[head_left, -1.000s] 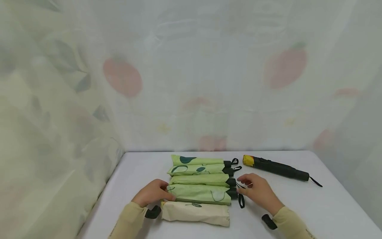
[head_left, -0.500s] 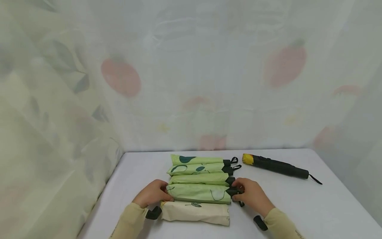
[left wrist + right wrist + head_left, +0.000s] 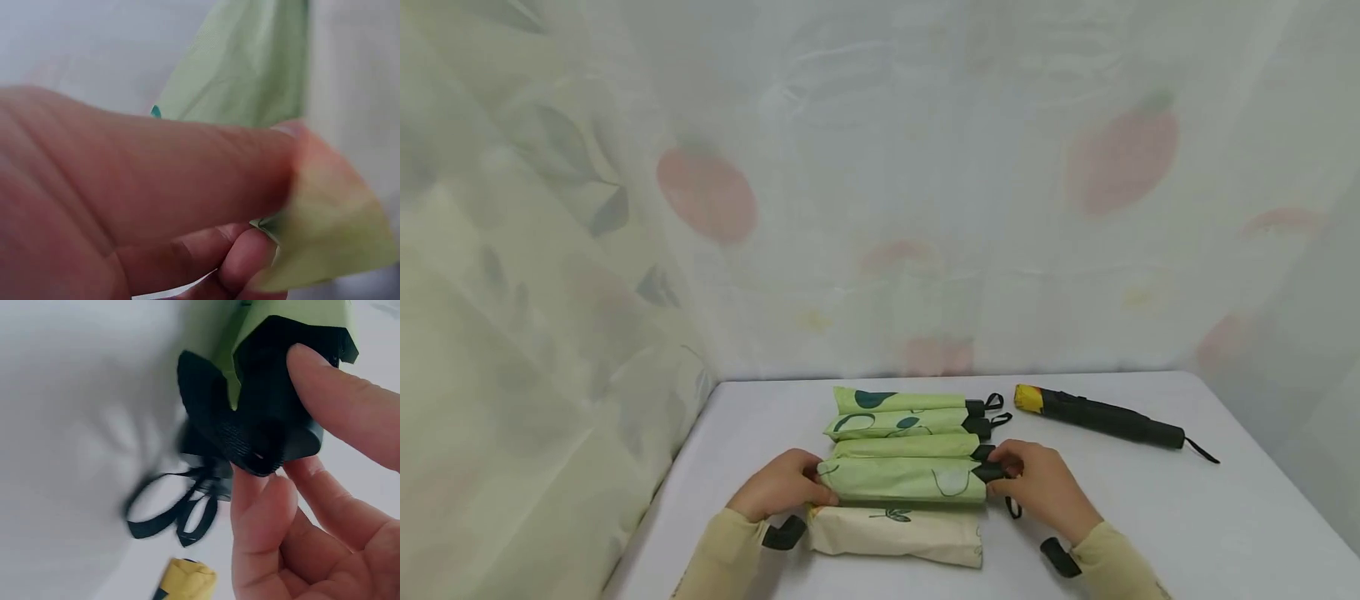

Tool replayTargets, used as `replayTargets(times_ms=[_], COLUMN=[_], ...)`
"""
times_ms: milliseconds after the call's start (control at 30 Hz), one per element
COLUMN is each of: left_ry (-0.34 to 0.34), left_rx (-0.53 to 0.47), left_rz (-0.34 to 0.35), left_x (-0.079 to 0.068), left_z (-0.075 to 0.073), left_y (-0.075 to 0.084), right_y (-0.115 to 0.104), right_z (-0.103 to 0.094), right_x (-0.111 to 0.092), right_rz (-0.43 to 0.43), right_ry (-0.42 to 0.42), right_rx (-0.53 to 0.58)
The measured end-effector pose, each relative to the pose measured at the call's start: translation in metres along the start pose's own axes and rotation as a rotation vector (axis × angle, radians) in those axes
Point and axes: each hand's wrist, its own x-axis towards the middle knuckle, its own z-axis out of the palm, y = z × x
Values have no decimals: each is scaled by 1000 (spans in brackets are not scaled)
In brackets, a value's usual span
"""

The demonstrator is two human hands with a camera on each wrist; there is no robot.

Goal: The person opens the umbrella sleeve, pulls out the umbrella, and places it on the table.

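Several folded umbrellas lie side by side on a white table. Both my hands are on a pale green umbrella with a leaf print (image 3: 902,481). My left hand (image 3: 778,485) pinches the cloth at its left end; green cloth (image 3: 250,62) shows beyond the thumb in the left wrist view. My right hand (image 3: 1041,483) grips the black handle (image 3: 275,394) at the other end, thumb on one side and fingers curled underneath, with the strap (image 3: 231,440) hanging beside it. Just in front of it lies a cream umbrella (image 3: 898,533).
Behind the held umbrella lie three more green ones: a plain-looking one (image 3: 906,447), a printed one (image 3: 895,423) and the farthest (image 3: 917,402). A black umbrella with a yellow end (image 3: 1112,421) lies at the back right. A patterned curtain (image 3: 880,208) hangs behind the table (image 3: 760,408).
My right hand has come in from the right and taken hold of the handle. The green umbrella has risen slightly, widening the gap to the cream one. My left hand stays at its end.
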Motion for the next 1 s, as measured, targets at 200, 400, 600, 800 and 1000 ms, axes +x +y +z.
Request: replayTargets(times_ms=[200, 400, 600, 800, 1000], left_ry=[-15, 20, -95, -72, -38], left_rx=[-96, -192, -436, -488, -557], left_rz=[32, 67, 189, 127, 98], left_x=[-16, -27, -25, -25, -23], left_z=[-20, -32, -33, -26, -17], left_y=[12, 19, 18, 27, 33], right_y=[-9, -10, -12, -12, -13], right_z=[-17, -26, -32, -37, -39], right_x=[-4, -5, -8, -11, -13], right_rz=[-30, -64, -62, -32, -40], right_ry=[5, -33, -63, -115, -128], right_rx=[91, 233, 402, 532, 544])
